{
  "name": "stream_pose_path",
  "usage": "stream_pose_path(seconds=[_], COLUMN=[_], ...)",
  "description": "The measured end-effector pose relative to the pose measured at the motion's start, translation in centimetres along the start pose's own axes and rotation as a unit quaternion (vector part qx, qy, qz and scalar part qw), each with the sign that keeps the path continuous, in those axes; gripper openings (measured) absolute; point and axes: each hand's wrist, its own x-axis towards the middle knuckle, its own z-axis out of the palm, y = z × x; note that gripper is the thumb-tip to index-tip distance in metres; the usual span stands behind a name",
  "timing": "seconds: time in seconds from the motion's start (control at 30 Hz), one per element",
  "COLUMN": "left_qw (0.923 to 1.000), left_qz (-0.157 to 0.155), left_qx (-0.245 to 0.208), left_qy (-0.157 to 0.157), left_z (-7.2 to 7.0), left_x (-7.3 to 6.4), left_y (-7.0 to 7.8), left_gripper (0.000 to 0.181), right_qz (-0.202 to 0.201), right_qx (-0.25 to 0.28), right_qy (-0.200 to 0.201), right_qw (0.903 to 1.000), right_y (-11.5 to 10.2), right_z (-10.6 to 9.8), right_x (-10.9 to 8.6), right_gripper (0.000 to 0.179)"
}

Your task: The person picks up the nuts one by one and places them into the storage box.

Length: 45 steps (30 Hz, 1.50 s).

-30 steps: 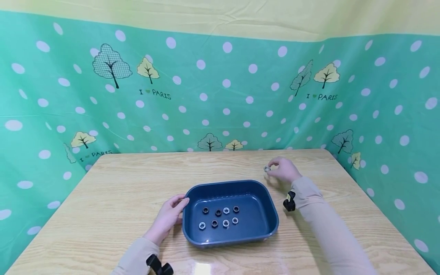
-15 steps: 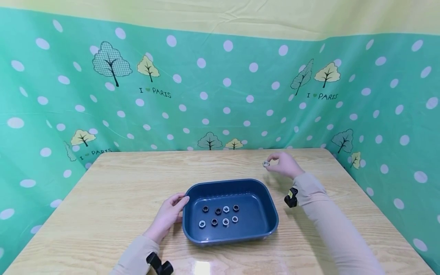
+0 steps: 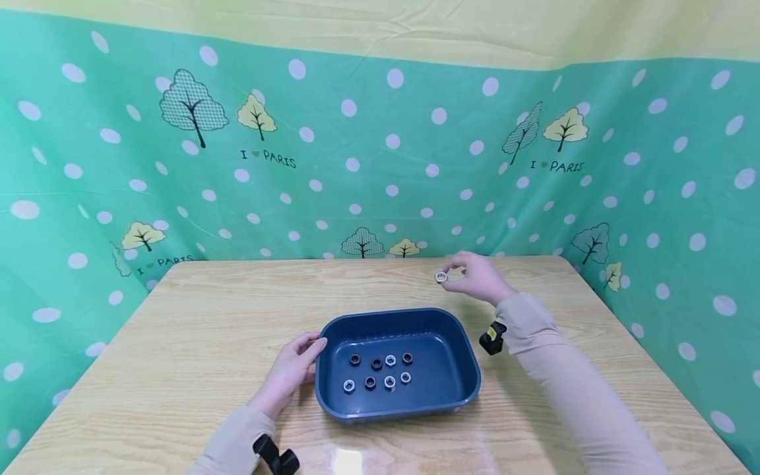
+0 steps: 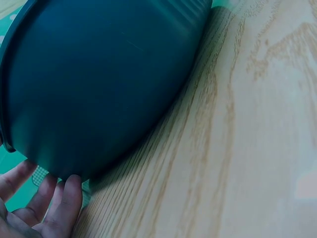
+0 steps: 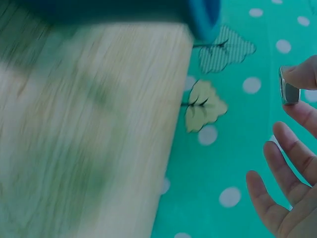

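Note:
A dark blue plastic tub stands on the wooden table. Several hex nuts lie in two loose rows on its floor, some dark like one nut and some silver like another nut. At the tub's left end my left hand grips the wall, thumb at the rim and fingers on the outside; the left wrist view shows those fingertips against the outer wall. My right hand pinches a silver nut between thumb and index finger, raised behind the tub's right side. The other fingers of that hand are spread.
The wooden table reaches back to a green dotted curtain, which also hangs along both sides. Black wrist cameras sit on both sleeves, one camera on the right and one camera on the left.
My right hand has risen a little and moved left, carrying the silver nut with it. The left hand, the tub and the nuts inside stay in place.

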Motion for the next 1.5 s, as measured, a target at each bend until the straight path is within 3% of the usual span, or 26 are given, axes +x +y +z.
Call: stream_pose_path(seconds=[0.27,0.83,1.13,1.33,1.5], left_qw=[0.9999,0.9999,1.0000,0.9999,0.9999], left_qz=[-0.002,0.006,0.000,0.006,0.001], left_qx=[-0.009,0.010,0.007,0.012,0.011], left_qy=[0.004,-0.003,0.000,-0.001,0.003], left_z=[0.1,0.0,-0.1,-0.1,0.0], left_x=[0.0,0.0,-0.1,-0.1,-0.1], left_y=[0.0,0.1,0.1,0.1,0.1], left_gripper=[0.040,0.048,0.045,0.049,0.045], right_qz=[-0.042,-0.090,-0.165,-0.160,-0.160], right_qx=[0.025,0.095,0.127,0.159,0.132], right_qy=[-0.004,-0.032,-0.090,-0.141,-0.204], right_qw=[0.9988,0.9909,0.9740,0.9638,0.9568], right_y=[-2.2,-6.6,-8.6,-9.4,-9.7], right_z=[0.3,2.2,5.0,6.7,7.9], right_x=[0.4,0.6,0.6,0.5,0.2], right_gripper=[0.019,0.015,0.018,0.015,0.014])
